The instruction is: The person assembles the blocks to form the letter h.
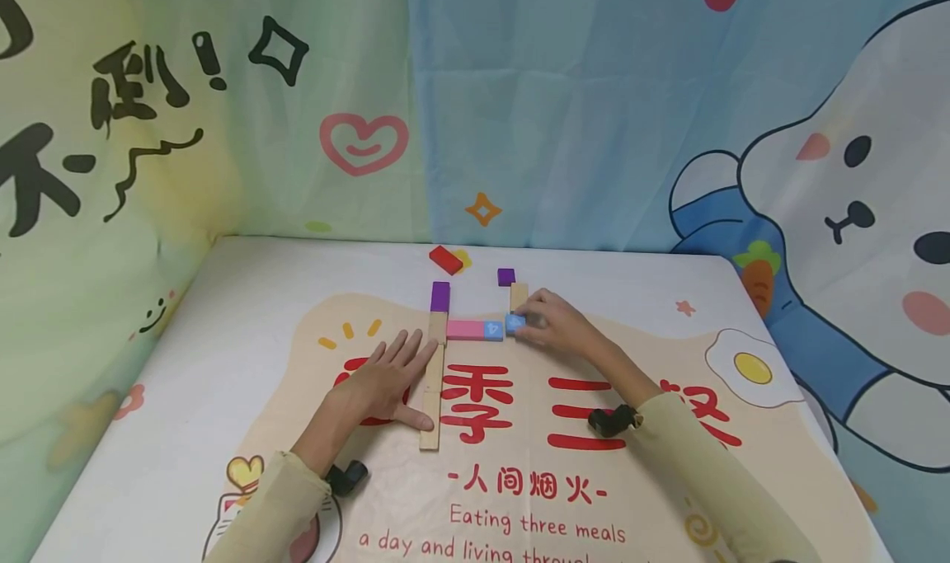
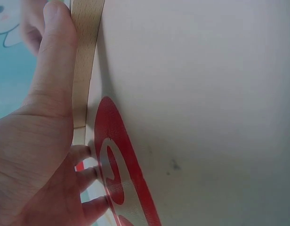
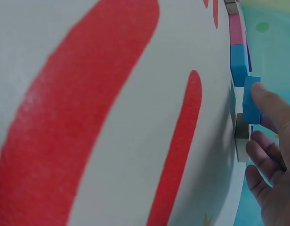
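Note:
My right hand (image 1: 552,324) pinches a small blue block (image 3: 251,100) between thumb and fingers. In the head view this block overlaps the near end of a plain wooden block (image 1: 519,296). To its left, a pink block (image 1: 465,330) and a blue block marked 4 (image 1: 493,330) lie end to end. They run from a column of wooden blocks (image 1: 432,382), which has a purple block (image 1: 440,297) at its far end. My left hand (image 1: 382,386) rests flat with spread fingers, its thumb (image 2: 53,61) along the column's left side.
A red block (image 1: 446,260) lies near the table's back edge, and a purple block (image 1: 506,277) stands beyond the right wooden block. Printed red characters cover the tabletop (image 1: 631,497). A patterned curtain (image 1: 564,134) hangs behind the table.

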The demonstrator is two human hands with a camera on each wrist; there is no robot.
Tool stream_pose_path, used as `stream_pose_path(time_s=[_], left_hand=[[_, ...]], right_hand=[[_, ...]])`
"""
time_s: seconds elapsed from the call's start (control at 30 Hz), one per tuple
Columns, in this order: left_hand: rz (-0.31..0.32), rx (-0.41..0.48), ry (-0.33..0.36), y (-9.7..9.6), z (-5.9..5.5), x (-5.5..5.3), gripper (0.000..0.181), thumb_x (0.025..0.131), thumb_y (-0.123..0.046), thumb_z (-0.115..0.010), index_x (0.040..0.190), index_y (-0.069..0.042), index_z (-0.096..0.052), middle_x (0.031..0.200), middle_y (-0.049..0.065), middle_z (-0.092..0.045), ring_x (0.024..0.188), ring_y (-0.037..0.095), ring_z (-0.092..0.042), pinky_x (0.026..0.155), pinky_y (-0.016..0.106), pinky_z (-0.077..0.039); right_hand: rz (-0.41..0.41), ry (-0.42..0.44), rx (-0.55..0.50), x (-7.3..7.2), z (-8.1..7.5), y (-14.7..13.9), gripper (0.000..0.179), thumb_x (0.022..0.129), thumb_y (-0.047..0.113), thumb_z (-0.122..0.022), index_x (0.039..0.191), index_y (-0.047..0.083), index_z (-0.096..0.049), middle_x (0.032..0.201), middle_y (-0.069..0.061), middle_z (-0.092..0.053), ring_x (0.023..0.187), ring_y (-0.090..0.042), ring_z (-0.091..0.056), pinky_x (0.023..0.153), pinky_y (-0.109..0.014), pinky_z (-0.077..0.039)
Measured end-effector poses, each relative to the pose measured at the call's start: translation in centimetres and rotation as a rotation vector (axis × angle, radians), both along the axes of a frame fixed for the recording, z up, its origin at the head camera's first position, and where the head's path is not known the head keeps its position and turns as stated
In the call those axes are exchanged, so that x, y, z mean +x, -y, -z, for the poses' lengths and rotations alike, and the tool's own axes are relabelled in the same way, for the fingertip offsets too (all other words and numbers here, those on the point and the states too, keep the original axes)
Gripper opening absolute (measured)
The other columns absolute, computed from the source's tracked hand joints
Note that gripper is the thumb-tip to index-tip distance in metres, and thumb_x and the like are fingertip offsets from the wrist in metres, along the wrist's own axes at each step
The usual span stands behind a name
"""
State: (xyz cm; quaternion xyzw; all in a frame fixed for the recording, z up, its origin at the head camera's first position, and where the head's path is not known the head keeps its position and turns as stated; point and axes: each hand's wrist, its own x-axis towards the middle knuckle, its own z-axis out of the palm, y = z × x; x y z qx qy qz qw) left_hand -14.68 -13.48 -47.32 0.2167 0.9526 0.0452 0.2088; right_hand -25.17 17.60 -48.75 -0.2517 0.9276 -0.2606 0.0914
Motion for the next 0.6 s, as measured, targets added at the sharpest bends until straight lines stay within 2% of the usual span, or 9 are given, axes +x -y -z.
stream_pose_path(time_s=[0.33,0.6], left_hand=[[0.004,-0.004,0.001,0.00,0.14,0.04,0.120,0.069,-0.074,-0.066,0.157,-0.018,-0.008,0.165,0.012,-0.010,0.152,0.036,-0.007,0.122,0.054,-0.017],[0.001,-0.021,0.004,-0.04,0.02,0.02,0.121,0.069,-0.074,-0.066,0.157,-0.019,-0.006,0.165,0.012,-0.009,0.153,0.035,-0.006,0.123,0.054,-0.017]], right_hand=[[-0.048,0.017,0.033,0.16,0.60,0.00,0.046,0.086,0.036,-0.074,0.123,0.010,-0.066,0.111,-0.007,-0.060,0.095,-0.016,-0.053,0.082,-0.030,-0.050],[-0.059,0.032,0.023,0.02,0.88,0.05,0.049,0.086,0.036,-0.073,0.127,0.010,-0.064,0.110,-0.006,-0.061,0.093,-0.015,-0.053,0.083,-0.030,-0.051]])
